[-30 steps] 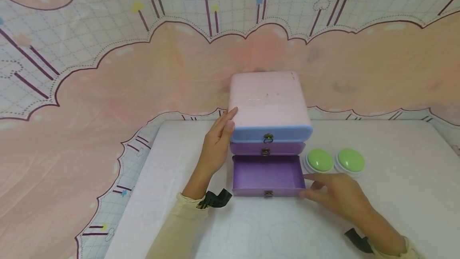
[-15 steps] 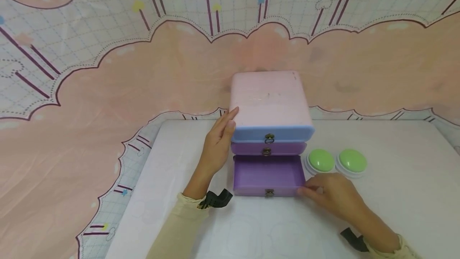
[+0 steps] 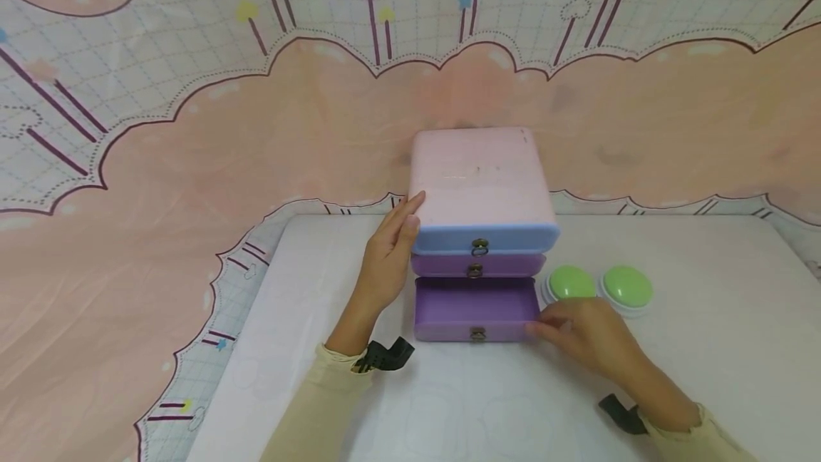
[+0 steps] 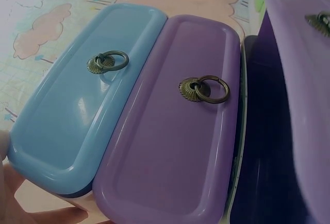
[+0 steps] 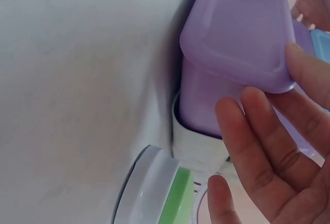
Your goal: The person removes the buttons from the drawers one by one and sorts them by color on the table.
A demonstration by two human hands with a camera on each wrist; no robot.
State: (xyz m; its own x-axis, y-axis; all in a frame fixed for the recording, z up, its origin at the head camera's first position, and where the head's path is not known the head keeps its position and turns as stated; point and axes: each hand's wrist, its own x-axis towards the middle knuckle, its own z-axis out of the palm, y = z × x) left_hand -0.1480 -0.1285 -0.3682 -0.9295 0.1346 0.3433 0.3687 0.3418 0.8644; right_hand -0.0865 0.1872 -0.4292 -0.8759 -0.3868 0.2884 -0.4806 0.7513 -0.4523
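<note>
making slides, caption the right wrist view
Right hand pinching an open purple plastic drawer, round white and green object nearby.

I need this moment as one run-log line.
left hand: rests against side of drawer unit; right hand: pinches corner of bottom drawer; bottom drawer: open; blue drawer, middle drawer: closed; green-topped discs: right of unit

The back of the bottom drawer (image 3: pixel 449 332) lies out of sight under the purple middle drawer (image 3: pixel 442 265). The right grip (image 3: pixel 590 334) covers part of one green-topped button (image 3: pixel 571 281). The left wrist view's right edge cuts through the bottom drawer's ring pull (image 4: pixel 322 23).
</note>
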